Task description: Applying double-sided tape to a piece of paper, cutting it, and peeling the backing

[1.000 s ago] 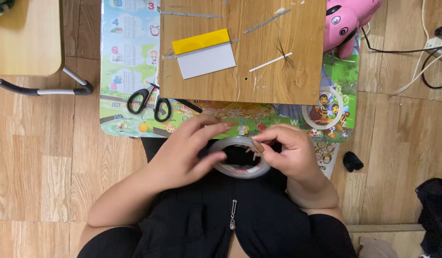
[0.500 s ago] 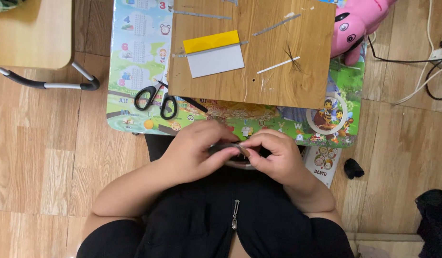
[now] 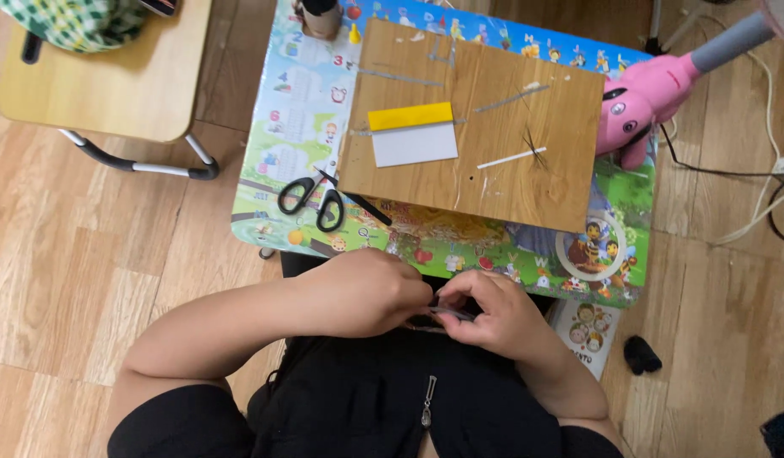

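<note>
My left hand [image 3: 366,293] and my right hand [image 3: 498,321] meet over my lap, just below the near edge of the small picture-printed table [image 3: 294,127]. Both are curled around a roll of clear tape [image 3: 444,313]. Only a thin grey sliver of it shows between the fingers, and my right fingertips pinch at that sliver. Black scissors [image 3: 311,202] lie on the table just beyond my left hand. A wooden board [image 3: 493,182] rests on the table, carrying a yellow and white paper piece [image 3: 411,134] and a thin white stick [image 3: 510,159].
A second tape roll [image 3: 588,250] lies on the table's near right corner. A pink plush toy [image 3: 655,89] leans at the right edge. A wooden stool [image 3: 103,85] stands to the left. Cables [image 3: 748,174] and a small black object [image 3: 642,354] lie on the floor.
My hands have closed together over the tape roll, which was plainly visible a second ago and is now almost hidden. The view has shifted so the table sits further right.
</note>
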